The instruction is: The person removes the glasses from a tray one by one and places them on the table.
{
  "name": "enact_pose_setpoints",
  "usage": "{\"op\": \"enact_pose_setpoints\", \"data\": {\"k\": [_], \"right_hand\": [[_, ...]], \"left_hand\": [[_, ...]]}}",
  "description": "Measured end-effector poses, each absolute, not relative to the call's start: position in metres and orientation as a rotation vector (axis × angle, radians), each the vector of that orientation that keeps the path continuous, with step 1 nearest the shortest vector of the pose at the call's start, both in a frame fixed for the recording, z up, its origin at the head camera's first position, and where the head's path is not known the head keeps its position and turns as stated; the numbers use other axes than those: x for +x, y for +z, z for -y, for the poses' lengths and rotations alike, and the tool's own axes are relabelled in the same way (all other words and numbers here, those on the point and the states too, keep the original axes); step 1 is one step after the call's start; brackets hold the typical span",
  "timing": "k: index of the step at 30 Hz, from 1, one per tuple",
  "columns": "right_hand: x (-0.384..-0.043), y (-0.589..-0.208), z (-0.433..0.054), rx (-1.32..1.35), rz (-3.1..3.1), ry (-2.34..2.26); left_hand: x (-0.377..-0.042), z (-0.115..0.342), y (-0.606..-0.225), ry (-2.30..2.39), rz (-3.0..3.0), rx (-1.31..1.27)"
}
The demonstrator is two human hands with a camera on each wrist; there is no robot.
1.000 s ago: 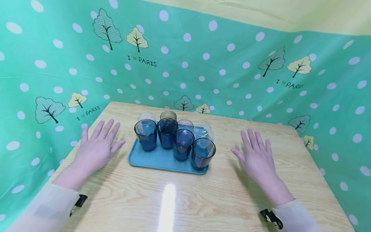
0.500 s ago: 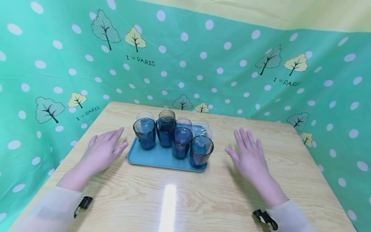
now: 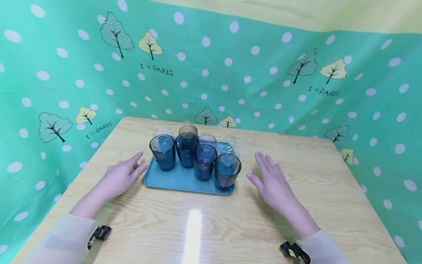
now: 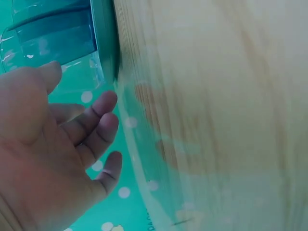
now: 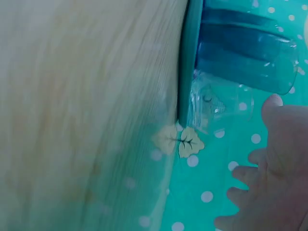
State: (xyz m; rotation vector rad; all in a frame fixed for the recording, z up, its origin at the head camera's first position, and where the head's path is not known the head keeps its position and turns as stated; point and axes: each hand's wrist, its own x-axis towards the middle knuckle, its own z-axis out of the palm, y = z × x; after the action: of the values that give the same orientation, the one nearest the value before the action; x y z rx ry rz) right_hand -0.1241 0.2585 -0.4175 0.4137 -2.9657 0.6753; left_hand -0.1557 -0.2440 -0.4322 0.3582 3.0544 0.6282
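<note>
A blue rectangular tray [image 3: 179,182] lies on the table with several glasses standing upright on it. Its front row is of dark blue glasses, among them a left one [image 3: 163,156] and a right one [image 3: 227,172]. Behind them stand paler ones: a brownish glass [image 3: 188,129] and clear ones, such as a clear glass [image 3: 227,141], partly hidden. My left hand [image 3: 120,176] hovers just left of the tray, fingers loosely bent, holding nothing. To the tray's right, my right hand [image 3: 271,183] is held apart from the glasses with its fingers nearly straight.
The wooden table [image 3: 296,157] has its back edge near a green dotted cloth [image 3: 197,55], which also hangs at both sides. A strip of light reflects on the tabletop in front of the tray. Black wrist straps sit on both sleeves.
Both hands have moved inward toward the tray, the left to the right and the right to the left. The left fingers have bent from spread and straight. Tray and glasses stay put.
</note>
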Motion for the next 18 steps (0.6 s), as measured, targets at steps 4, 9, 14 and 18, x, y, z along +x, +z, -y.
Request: {"op": "enact_pose_setpoints", "data": {"k": [4, 9, 14, 18], "right_hand": [[-0.119, -0.419, -0.255, 0.453, 2.974, 0.817], [-0.12, -0.417, -0.252, 0.483, 2.951, 0.928], [-0.12, -0.416, -0.249, 0.492, 2.931, 1.055], [-0.12, -0.416, -0.245, 0.521, 2.921, 1.145]], "left_hand": [[-0.154, 0.243, -0.435, 0.672, -3.0, 0.355], [-0.153, 0.239, -0.433, 0.75, -2.923, 0.334], [-0.157, 0.238, -0.435, 0.854, -2.86, 0.357], [-0.161, 0.239, -0.439, 0.894, -2.841, 0.363]]}}
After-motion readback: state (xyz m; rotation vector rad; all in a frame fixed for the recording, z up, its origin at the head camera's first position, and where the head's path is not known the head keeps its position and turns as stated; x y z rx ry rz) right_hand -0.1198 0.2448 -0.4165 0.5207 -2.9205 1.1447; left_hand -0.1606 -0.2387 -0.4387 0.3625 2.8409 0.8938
